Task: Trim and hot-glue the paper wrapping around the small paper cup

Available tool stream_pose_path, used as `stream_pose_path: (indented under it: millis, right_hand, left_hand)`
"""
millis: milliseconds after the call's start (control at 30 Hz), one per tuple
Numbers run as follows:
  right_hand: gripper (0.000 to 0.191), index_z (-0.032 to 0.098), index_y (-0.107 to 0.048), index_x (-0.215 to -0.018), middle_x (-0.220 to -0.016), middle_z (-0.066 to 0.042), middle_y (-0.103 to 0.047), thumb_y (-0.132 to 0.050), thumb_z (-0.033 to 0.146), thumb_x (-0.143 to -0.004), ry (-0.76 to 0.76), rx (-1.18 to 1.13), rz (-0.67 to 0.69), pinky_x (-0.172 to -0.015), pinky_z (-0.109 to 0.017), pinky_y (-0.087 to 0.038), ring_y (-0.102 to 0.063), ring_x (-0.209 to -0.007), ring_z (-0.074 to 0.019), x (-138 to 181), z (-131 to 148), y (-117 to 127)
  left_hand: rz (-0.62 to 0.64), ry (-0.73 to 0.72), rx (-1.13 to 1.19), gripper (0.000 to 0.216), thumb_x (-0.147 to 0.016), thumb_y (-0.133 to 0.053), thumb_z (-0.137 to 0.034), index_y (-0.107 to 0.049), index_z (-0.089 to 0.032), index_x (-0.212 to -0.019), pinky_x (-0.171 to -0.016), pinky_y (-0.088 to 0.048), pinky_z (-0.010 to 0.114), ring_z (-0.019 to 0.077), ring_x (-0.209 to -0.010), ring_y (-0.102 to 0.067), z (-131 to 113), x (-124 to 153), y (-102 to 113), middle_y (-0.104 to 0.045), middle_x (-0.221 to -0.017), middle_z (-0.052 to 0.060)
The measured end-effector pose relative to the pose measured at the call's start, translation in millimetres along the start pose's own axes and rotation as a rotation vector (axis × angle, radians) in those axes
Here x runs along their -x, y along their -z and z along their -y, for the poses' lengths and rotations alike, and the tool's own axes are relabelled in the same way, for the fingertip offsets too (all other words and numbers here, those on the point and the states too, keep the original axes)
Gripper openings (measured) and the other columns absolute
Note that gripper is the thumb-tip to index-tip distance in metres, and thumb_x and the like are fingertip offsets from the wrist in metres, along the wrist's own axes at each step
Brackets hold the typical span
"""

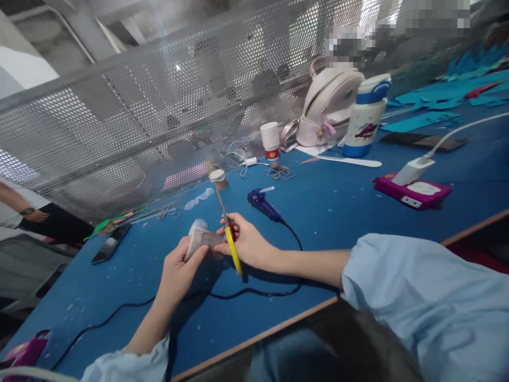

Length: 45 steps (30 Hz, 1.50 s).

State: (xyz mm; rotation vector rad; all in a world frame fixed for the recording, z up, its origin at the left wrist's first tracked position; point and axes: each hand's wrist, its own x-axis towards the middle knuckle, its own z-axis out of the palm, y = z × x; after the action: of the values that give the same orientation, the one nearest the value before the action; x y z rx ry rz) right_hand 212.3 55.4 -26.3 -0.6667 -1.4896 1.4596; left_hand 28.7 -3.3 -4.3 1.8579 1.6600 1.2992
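My left hand [180, 265] is closed around a pale, cup-shaped piece [203, 240] with small dark print on its side; its exact kind is hard to make out. Scissors [234, 250] with yellow handles are gripped in my right hand [254, 245], blades pointing away from me. The fingertips of both hands come close together at the printed piece. Whether the blades touch it, I cannot tell. Beyond the blade tips stands a small brown cup with a white top [218, 179]. A blue glue gun [263, 205] lies to the right of the scissors.
A black cable [254, 291] crosses the blue table [326, 223]. Stacked paper cups [270, 139], a backpack [324, 109] and a bottle [365, 119] stand at the back. A magenta power strip [413, 191] sits right; a phone [111, 244] lies left. Someone's hand [36, 215] shows far left.
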Motion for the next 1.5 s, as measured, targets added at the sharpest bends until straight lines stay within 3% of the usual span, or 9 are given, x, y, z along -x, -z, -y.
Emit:
stream_pose_path:
  millis: [133, 300, 500, 600, 733, 867, 1067, 1233, 1500]
  right_hand:
    - [0.052, 0.022, -0.048, -0.107, -0.084, 0.003, -0.057, -0.081, 0.029, -0.067, 0.118, 0.021, 0.030, -0.070, -0.030, -0.049, -0.057, -0.076, -0.0145, 7, -3, 0]
    - [0.053, 0.022, -0.047, -0.107, -0.087, 0.003, -0.057, -0.081, 0.025, -0.066, 0.093, 0.024, 0.015, -0.071, -0.030, -0.048, -0.057, -0.078, -0.0150, 9, -6, 1]
    - [0.055, 0.021, -0.047, -0.104, -0.098, -0.001, -0.061, -0.080, 0.018, -0.060, 0.022, -0.082, 0.041, -0.071, -0.028, -0.049, -0.058, -0.078, -0.0132, 5, -4, 0]
    - [0.049, 0.021, -0.048, -0.103, -0.087, 0.003, -0.059, -0.075, 0.015, -0.063, 0.026, -0.091, 0.060, -0.066, -0.026, -0.048, -0.057, -0.072, -0.0118, 2, -2, 4]
    - [0.039, 0.020, -0.053, -0.105, -0.078, 0.003, -0.060, -0.064, 0.008, -0.069, 0.084, 0.207, 0.033, -0.066, -0.027, -0.047, -0.058, -0.069, -0.0134, -3, 1, 18]
    - [0.035, 0.019, -0.059, -0.105, -0.100, -0.004, -0.068, -0.060, 0.006, -0.073, 0.171, 0.504, 0.008, -0.082, -0.032, -0.047, -0.063, -0.090, -0.0177, -6, 4, 26]
    - [0.048, 0.020, -0.053, -0.106, -0.101, -0.003, -0.066, -0.079, 0.024, -0.067, 0.124, 0.040, 0.056, -0.084, -0.033, -0.050, -0.064, -0.088, -0.0167, -3, 0, 7]
    - [0.049, 0.021, -0.052, -0.096, -0.079, 0.004, -0.064, -0.083, 0.023, -0.059, -0.020, -0.263, 0.089, -0.067, -0.026, -0.051, -0.061, -0.069, -0.0119, 1, 7, -3]
    - [0.035, 0.020, -0.053, -0.089, -0.064, 0.009, -0.056, -0.062, 0.006, -0.058, -0.039, -0.081, 0.031, -0.053, -0.021, -0.043, -0.051, -0.055, -0.0085, -12, 2, 15]
  left_hand:
    - [-0.033, 0.052, -0.044, 0.028, -0.071, -0.072, -0.045, -0.075, -0.017, -0.077, -0.065, -0.048, 0.029, 0.0185, -0.067, -0.061, -10, 4, -9, -0.070, -0.074, 0.003]
    - [0.000, 0.023, -0.022, 0.029, -0.065, -0.078, -0.040, -0.076, -0.019, -0.085, -0.074, -0.048, 0.030, 0.0205, -0.078, -0.062, -14, 5, -7, -0.071, -0.086, 0.004]
    - [0.003, -0.024, 0.025, 0.023, -0.081, -0.063, -0.038, -0.069, -0.019, -0.069, -0.071, -0.044, 0.026, 0.0172, -0.076, -0.057, -13, 5, 0, -0.064, -0.080, 0.001]
    - [-0.034, 0.020, 0.051, 0.020, -0.080, -0.067, -0.036, -0.070, -0.019, -0.070, -0.071, -0.043, 0.025, 0.0156, -0.074, -0.055, -10, 3, 3, -0.063, -0.077, 0.000]
    - [-0.287, 0.097, 0.297, 0.016, -0.074, -0.073, -0.035, -0.072, -0.020, -0.077, -0.073, -0.044, 0.025, 0.0143, -0.073, -0.055, -3, -5, 12, -0.066, -0.076, -0.002]
    - [-0.381, 0.136, 0.361, 0.018, -0.068, -0.078, -0.035, -0.071, -0.018, -0.070, -0.068, -0.042, 0.023, 0.0118, -0.068, -0.052, 0, -11, 19, -0.064, -0.068, -0.004]
    - [-0.276, 0.204, 0.326, 0.024, -0.067, -0.080, -0.039, -0.072, -0.018, -0.074, -0.067, -0.043, 0.024, 0.0134, -0.067, -0.054, -11, -6, 6, -0.066, -0.069, -0.003]
    - [-0.170, 0.199, 0.434, 0.026, -0.066, -0.079, -0.041, -0.069, -0.017, -0.067, -0.061, -0.043, 0.024, 0.0131, -0.063, -0.053, -24, -1, -4, -0.064, -0.067, -0.001]
    - [-0.398, 0.276, 0.736, 0.031, -0.052, -0.088, -0.037, -0.065, -0.020, -0.064, -0.056, -0.044, 0.019, 0.0089, -0.059, -0.051, -19, -12, 9, -0.061, -0.065, -0.005]
